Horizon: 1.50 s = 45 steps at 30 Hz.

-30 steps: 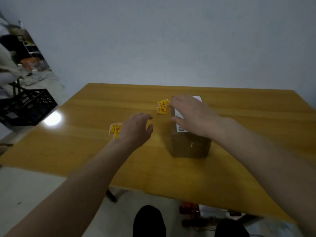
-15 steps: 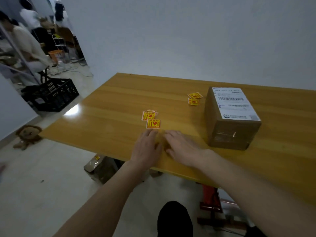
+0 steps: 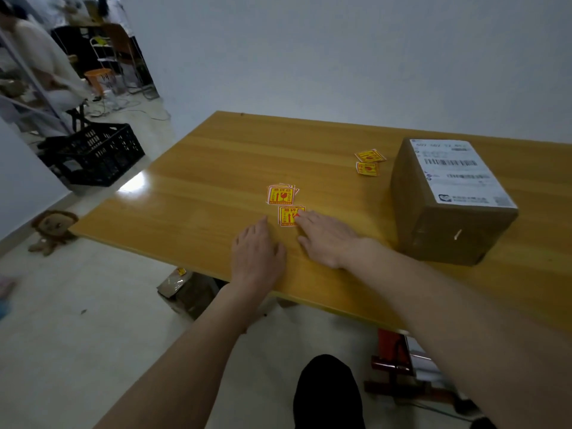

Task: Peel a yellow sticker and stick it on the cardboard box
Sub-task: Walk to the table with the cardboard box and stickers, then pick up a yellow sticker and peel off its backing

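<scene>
A brown cardboard box with a white shipping label on top stands at the right of the wooden table. A yellow-and-red sticker lies flat near the table's front, with a small stack of the same stickers just behind it. Two more stickers lie left of the box. My right hand lies flat, its fingertips touching the near sticker's right edge. My left hand rests flat on the table beside it, holding nothing.
A black plastic crate sits on the floor to the left, a stuffed toy nearer the table's corner. A cardboard piece lies under the table edge. A seated person is at the far left. Red equipment sits below the table.
Both hands came off the box area to the table's front and now reach forward toward the near sticker. The view swung left, so the box sits further right.
</scene>
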Motion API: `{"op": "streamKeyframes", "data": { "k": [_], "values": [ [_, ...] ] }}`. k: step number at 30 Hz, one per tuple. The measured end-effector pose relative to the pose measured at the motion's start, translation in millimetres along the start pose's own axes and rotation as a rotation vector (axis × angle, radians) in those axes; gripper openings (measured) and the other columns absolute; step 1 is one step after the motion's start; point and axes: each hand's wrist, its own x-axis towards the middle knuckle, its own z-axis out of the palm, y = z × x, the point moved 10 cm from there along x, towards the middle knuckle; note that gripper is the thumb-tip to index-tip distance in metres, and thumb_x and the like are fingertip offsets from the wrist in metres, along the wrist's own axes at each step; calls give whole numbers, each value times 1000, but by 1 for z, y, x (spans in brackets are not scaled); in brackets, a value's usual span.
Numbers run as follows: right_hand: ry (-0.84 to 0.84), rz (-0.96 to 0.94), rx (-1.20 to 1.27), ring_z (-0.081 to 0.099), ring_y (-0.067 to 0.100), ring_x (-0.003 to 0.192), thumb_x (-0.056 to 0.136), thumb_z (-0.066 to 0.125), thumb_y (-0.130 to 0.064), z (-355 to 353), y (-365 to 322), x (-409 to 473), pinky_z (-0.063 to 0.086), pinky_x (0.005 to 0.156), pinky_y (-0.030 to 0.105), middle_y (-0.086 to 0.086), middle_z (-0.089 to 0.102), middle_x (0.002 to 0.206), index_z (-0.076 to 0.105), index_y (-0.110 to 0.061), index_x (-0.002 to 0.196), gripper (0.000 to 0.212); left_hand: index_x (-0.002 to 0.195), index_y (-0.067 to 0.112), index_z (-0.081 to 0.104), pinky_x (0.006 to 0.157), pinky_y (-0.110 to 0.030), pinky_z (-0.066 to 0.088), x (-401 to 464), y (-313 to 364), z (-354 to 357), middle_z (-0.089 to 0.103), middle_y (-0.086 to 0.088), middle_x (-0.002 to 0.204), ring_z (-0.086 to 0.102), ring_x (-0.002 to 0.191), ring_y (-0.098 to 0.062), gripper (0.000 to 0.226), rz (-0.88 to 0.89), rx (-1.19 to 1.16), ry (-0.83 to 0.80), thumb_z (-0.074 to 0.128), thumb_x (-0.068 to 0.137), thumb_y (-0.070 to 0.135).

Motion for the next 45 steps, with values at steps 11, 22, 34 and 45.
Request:
{"op": "streamKeyframes", "data": {
  "k": [11,22,34,45],
  "values": [
    [51,-33,-9,13,15,147,100,29,-34,5,-1,-57,11,118,31,-1,16,160,20,-16,148,53,124,12,55,104,-37,33,-15,31,2,53,-6,135,41,125,-27,35,111,9,-9,46,91,22],
    [166,-83,57,20,17,145,99,34,-30,16,4,-138,14,117,31,1,25,157,27,-15,146,49,136,17,43,98,-38,36,-66,64,-1,58,-7,128,45,118,-27,47,215,-75,-22,46,91,6],
    [486,-108,169,59,29,85,77,65,-3,2,3,-180,53,67,43,9,64,90,69,-9,95,19,121,14,57,85,-37,44,-105,80,-5,64,-8,109,53,101,-27,34,275,-132,1,52,88,8],
    [572,207,713,53,17,72,88,60,-21,-16,45,-201,43,64,35,1,60,73,63,-13,79,12,83,12,71,71,-31,45,-120,94,2,70,-3,83,60,75,-12,5,-3,-729,-206,70,79,15]
  ]
}}
